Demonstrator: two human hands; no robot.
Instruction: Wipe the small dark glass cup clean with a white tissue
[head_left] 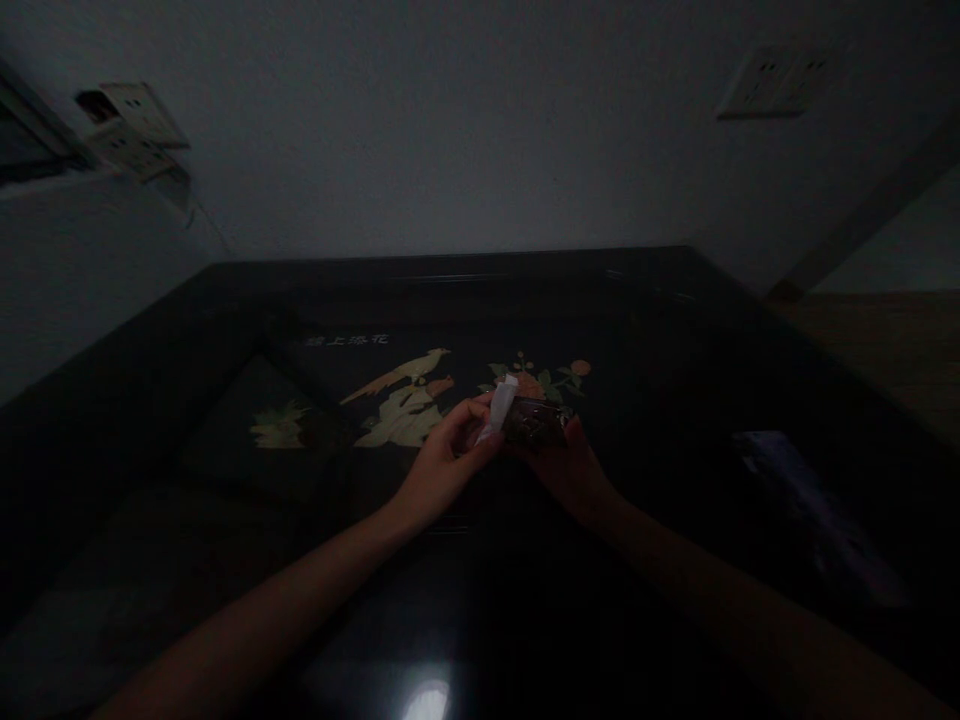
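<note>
One dark, glossy object (534,421), its exact kind lost in the gloom, is held between two hands over the one black surface (375,590). One pale, narrow strip (498,409) slants across its left end. The left hand (446,455), thumb and fingers nearly closed, pinches the strip; the right hand (571,475), partly curled and deeply shadowed, grips the object's right end.

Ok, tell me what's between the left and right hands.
The head view shows a white strip and a dark, glossy object, too dim to identify, between the left hand and right hand.
</note>
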